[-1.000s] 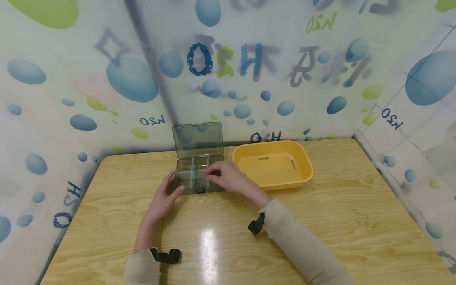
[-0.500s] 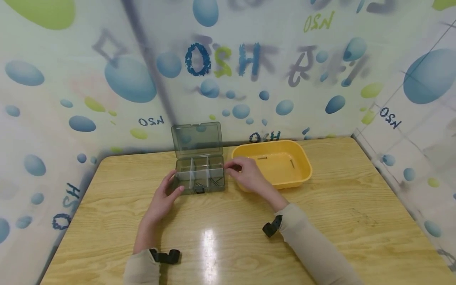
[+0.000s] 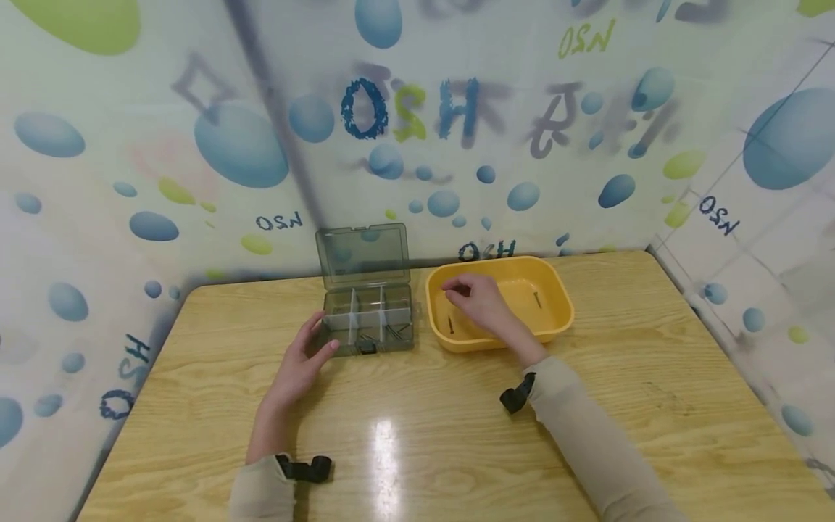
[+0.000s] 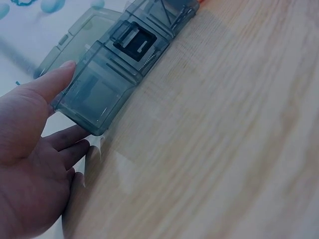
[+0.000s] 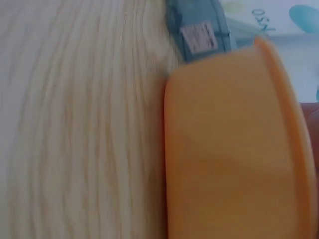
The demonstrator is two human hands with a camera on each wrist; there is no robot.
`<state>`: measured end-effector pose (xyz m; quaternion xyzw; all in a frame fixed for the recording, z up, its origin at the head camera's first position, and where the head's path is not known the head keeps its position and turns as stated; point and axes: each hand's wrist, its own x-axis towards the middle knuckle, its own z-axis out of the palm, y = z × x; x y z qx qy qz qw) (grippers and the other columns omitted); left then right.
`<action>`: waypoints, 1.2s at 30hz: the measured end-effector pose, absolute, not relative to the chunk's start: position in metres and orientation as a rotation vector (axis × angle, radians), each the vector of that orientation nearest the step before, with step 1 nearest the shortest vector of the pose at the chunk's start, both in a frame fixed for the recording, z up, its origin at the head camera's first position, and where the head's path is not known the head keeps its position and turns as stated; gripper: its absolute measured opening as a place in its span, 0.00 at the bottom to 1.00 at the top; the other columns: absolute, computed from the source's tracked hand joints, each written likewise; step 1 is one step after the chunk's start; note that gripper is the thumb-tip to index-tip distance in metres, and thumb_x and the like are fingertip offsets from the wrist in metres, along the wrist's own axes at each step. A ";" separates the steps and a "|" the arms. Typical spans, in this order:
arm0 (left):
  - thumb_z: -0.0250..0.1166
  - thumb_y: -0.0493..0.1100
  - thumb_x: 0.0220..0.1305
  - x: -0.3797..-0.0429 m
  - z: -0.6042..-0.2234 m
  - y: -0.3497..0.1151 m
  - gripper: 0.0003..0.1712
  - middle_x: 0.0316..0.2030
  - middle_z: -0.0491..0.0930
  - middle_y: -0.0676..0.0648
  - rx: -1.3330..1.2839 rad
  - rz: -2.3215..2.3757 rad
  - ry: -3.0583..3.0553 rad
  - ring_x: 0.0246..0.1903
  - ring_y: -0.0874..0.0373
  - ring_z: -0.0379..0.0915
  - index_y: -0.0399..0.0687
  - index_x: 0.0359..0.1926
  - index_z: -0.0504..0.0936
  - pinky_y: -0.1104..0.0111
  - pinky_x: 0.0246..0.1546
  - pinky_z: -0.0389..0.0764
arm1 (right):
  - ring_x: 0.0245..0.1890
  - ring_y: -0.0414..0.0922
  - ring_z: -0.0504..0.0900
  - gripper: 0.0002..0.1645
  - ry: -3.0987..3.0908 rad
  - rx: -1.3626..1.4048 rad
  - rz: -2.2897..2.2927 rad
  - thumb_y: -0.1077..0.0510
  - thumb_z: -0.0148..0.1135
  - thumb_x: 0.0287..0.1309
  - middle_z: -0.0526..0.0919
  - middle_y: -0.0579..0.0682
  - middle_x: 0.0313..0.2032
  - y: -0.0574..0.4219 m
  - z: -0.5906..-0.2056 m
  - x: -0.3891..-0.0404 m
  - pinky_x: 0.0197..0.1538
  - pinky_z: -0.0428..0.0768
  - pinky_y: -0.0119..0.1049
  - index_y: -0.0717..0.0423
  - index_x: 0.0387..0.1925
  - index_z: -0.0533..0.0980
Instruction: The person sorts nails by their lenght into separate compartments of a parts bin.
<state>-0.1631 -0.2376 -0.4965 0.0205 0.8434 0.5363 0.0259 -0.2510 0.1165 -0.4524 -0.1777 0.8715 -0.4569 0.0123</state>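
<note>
A translucent grey compartment box (image 3: 395, 317) stands on the table with its lid (image 3: 363, 255) raised. Screws (image 3: 396, 333) lie in its front middle and front right compartments. My left hand (image 3: 296, 370) holds the box's left front corner, thumb (image 4: 62, 77) on the front edge and fingers at the side. Over the left part of a yellow tray (image 3: 564, 312) is my right hand (image 3: 483, 301), thumb and forefinger bent towards each other, nothing visible between them. One screw (image 3: 450, 325) lies near the tray's left wall and another (image 3: 538, 299) towards the right.
The tray sits just right of the box, both near the back of the wooden table (image 3: 443, 435). A patterned wall (image 3: 443, 167) rises behind them. In the right wrist view, the tray's outer wall (image 5: 224, 149) hides most of the right hand.
My right hand has moved right, from over the box to over the tray, now covering the spot where a screw showed near the tray's back. My left hand stays at the box.
</note>
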 end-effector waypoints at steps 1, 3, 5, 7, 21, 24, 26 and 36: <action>0.61 0.45 0.77 -0.163 -0.497 -0.237 0.38 0.75 0.55 0.28 0.064 1.655 2.604 0.76 0.35 0.47 0.46 0.80 0.55 0.42 0.73 0.48 | 0.44 0.52 0.83 0.11 2.723 -0.536 -1.410 0.64 0.62 0.71 0.87 0.56 0.45 0.119 -0.453 -0.253 0.49 0.82 0.46 0.65 0.49 0.84; 0.61 0.44 0.77 -0.163 -0.497 -0.237 0.38 0.75 0.55 0.27 0.065 1.654 2.600 0.76 0.35 0.47 0.45 0.80 0.55 0.42 0.73 0.48 | 0.45 0.52 0.83 0.12 2.729 -0.495 -1.379 0.63 0.62 0.71 0.87 0.57 0.46 0.124 -0.454 -0.256 0.50 0.81 0.46 0.65 0.50 0.84; 0.61 0.44 0.77 -0.163 -0.496 -0.238 0.38 0.75 0.55 0.27 0.065 1.658 2.597 0.76 0.35 0.47 0.45 0.80 0.55 0.42 0.73 0.48 | 0.47 0.53 0.83 0.13 2.724 -0.466 -1.350 0.63 0.62 0.71 0.86 0.57 0.48 0.128 -0.454 -0.259 0.52 0.81 0.47 0.65 0.52 0.84; 0.61 0.44 0.77 -0.163 -0.495 -0.238 0.38 0.75 0.55 0.27 0.064 1.659 2.598 0.76 0.35 0.46 0.45 0.80 0.55 0.41 0.73 0.48 | 0.48 0.53 0.82 0.14 2.712 -0.452 -1.331 0.63 0.62 0.71 0.86 0.58 0.49 0.131 -0.453 -0.262 0.54 0.80 0.48 0.65 0.53 0.83; 0.61 0.42 0.77 -0.163 -0.494 -0.235 0.37 0.75 0.54 0.27 0.098 1.699 2.587 0.76 0.35 0.45 0.43 0.79 0.56 0.41 0.73 0.47 | 0.51 0.56 0.79 0.18 2.820 -0.353 -1.059 0.66 0.61 0.69 0.82 0.62 0.54 0.153 -0.461 -0.287 0.58 0.79 0.49 0.66 0.58 0.80; 0.61 0.42 0.77 -0.162 -0.495 -0.234 0.37 0.75 0.54 0.27 0.108 1.697 2.588 0.76 0.35 0.45 0.42 0.79 0.56 0.41 0.73 0.47 | 0.51 0.56 0.79 0.18 2.870 -0.333 -0.960 0.67 0.60 0.68 0.82 0.63 0.54 0.158 -0.462 -0.287 0.59 0.79 0.50 0.67 0.57 0.80; 0.60 0.42 0.77 -0.162 -0.495 -0.235 0.37 0.75 0.54 0.27 0.097 1.694 2.587 0.77 0.35 0.45 0.43 0.79 0.55 0.41 0.73 0.47 | 0.53 0.56 0.79 0.18 2.890 -0.313 -0.905 0.68 0.59 0.68 0.82 0.63 0.55 0.161 -0.462 -0.286 0.60 0.78 0.51 0.67 0.57 0.80; 0.61 0.44 0.77 -0.161 -0.493 -0.238 0.38 0.76 0.54 0.27 0.099 1.675 2.600 0.76 0.35 0.46 0.44 0.79 0.55 0.42 0.73 0.49 | 0.54 0.56 0.78 0.18 2.865 -0.284 -0.811 0.68 0.59 0.68 0.81 0.65 0.55 0.161 -0.464 -0.288 0.63 0.75 0.52 0.69 0.57 0.79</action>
